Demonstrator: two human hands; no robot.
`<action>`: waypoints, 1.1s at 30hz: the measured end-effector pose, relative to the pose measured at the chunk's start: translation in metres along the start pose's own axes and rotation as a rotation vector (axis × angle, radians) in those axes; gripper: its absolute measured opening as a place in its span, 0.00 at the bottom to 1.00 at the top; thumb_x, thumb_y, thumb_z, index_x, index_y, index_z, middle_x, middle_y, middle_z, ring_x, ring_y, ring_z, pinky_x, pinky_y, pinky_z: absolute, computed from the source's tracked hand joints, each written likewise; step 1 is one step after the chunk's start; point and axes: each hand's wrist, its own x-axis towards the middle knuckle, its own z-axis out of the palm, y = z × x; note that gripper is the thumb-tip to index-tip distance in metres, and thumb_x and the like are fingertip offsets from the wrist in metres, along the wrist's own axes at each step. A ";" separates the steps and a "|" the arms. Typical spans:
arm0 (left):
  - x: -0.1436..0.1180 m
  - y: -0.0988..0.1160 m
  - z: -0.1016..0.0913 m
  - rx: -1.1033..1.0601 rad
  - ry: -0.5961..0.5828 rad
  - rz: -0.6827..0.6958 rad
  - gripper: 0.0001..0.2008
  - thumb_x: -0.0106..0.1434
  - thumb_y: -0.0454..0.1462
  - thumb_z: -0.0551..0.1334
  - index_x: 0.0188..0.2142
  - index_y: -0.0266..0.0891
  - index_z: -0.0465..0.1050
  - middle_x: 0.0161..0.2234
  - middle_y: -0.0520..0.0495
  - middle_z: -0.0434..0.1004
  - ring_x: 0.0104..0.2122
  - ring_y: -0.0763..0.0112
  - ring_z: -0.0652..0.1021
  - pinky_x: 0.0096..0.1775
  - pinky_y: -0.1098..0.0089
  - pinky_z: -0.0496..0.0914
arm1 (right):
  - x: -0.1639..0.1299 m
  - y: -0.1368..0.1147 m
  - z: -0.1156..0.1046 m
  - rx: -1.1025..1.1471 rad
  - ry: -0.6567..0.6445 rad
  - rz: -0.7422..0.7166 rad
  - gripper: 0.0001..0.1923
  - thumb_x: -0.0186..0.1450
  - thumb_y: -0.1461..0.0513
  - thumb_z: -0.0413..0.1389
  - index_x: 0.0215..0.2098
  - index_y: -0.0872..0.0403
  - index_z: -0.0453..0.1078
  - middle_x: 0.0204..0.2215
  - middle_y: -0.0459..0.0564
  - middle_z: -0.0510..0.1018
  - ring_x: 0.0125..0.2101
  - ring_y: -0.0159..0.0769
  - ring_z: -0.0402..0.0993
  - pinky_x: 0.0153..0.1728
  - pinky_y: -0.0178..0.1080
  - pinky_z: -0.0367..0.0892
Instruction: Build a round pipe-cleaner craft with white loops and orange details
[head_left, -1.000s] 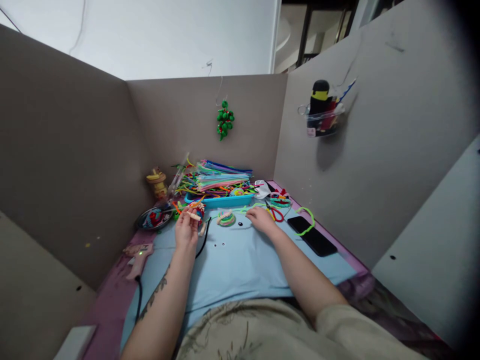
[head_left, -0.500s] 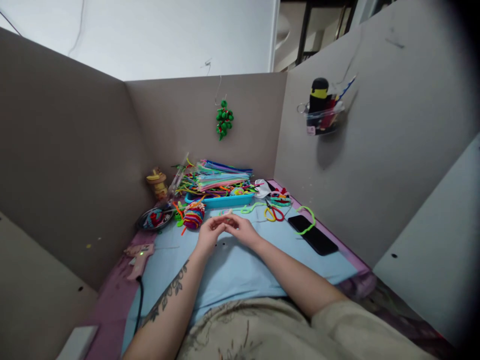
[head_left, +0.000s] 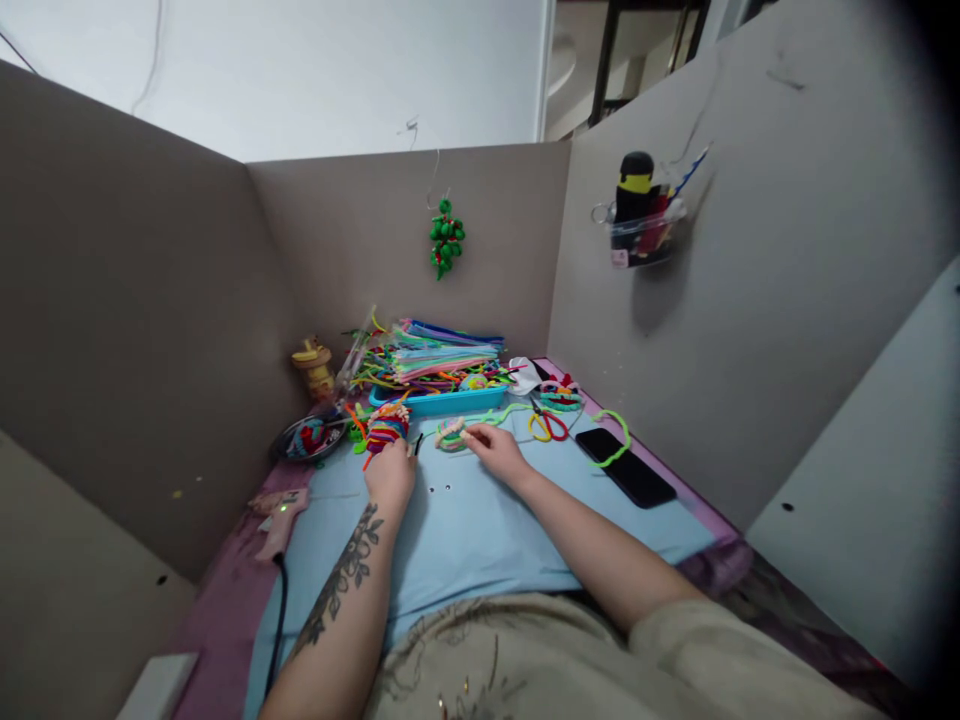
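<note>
My left hand rests on the light blue mat, its fingers curled at a multicoloured pipe-cleaner ball and a thin black wire. Whether it grips anything is hidden by the back of the hand. My right hand lies a little to the right. Its fingertips pinch the edge of a small coiled pipe-cleaner piece in green and cream that lies on the mat. Two tiny googly eyes sit on the mat between my hands.
A blue tray heaped with pipe cleaners stands at the back. Scissors, a black phone and a green pipe-cleaner loop lie to the right. A metal dish and pink glue gun are to the left. Grey partition walls enclose the desk.
My hands met over the coiled piece at the mat's middle, then parted. The left hand went back toward the multicoloured ball, and the right hand stayed at the coiled piece.
</note>
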 end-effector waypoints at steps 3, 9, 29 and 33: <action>-0.002 0.002 0.003 0.203 -0.083 0.035 0.10 0.61 0.39 0.51 0.37 0.38 0.69 0.35 0.39 0.75 0.36 0.59 0.75 0.33 0.68 0.63 | -0.003 -0.003 0.003 -0.030 -0.046 -0.060 0.13 0.61 0.55 0.52 0.36 0.55 0.72 0.29 0.48 0.77 0.28 0.32 0.70 0.30 0.34 0.64; -0.005 0.002 -0.002 0.210 -0.052 0.032 0.12 0.63 0.37 0.47 0.40 0.36 0.66 0.34 0.38 0.74 0.34 0.59 0.75 0.32 0.66 0.64 | -0.003 -0.002 0.004 -0.029 -0.026 -0.062 0.13 0.60 0.55 0.52 0.36 0.55 0.72 0.30 0.49 0.77 0.29 0.33 0.71 0.31 0.34 0.64; -0.013 0.026 0.012 -1.333 -0.628 0.075 0.19 0.52 0.46 0.63 0.40 0.37 0.69 0.30 0.50 0.68 0.23 0.80 0.65 0.25 0.76 0.61 | -0.009 -0.022 0.002 0.172 -0.158 -0.185 0.10 0.61 0.58 0.53 0.37 0.53 0.72 0.36 0.50 0.76 0.37 0.34 0.72 0.37 0.37 0.66; -0.010 0.026 0.015 -1.290 -0.541 0.071 0.18 0.52 0.48 0.62 0.35 0.36 0.70 0.25 0.52 0.65 0.20 0.81 0.61 0.21 0.78 0.53 | -0.009 -0.025 0.001 0.100 -0.085 -0.225 0.09 0.61 0.58 0.53 0.35 0.53 0.73 0.34 0.50 0.76 0.36 0.34 0.71 0.36 0.36 0.66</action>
